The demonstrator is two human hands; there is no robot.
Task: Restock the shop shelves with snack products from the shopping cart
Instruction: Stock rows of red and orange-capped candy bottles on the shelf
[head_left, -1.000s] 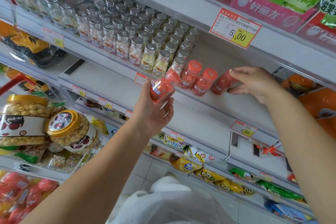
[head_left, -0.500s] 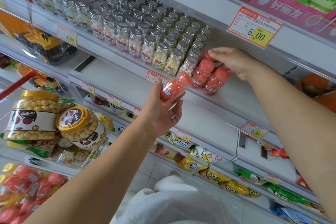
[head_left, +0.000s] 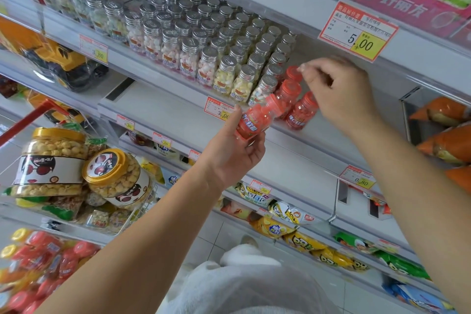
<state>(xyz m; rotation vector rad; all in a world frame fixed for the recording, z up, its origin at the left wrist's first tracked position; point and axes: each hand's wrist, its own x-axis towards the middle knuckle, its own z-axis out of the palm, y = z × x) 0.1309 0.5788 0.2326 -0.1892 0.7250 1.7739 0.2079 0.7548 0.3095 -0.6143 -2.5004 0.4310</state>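
My left hand grips a small red candy bottle, tilted with its cap toward the shelf. Three matching red bottles stand on that shelf right of the silver-capped jars: a front one, a middle one and a rear one. My right hand hovers just right of them with loosely curled fingers. Its blurred fingertips are beside the rear bottle's cap and hold nothing. More red bottles lie in the shopping cart at lower left.
Rows of silver-capped candy jars fill the shelf's left part. The cart's red handle and two large gold-lidded snack jars sit at left. Orange packs lie at right, snack bags on lower shelves, price tags above.
My right hand set a red bottle at the back of the row, let go and drew back slightly. My left hand lifted its bottle closer to the shelf.
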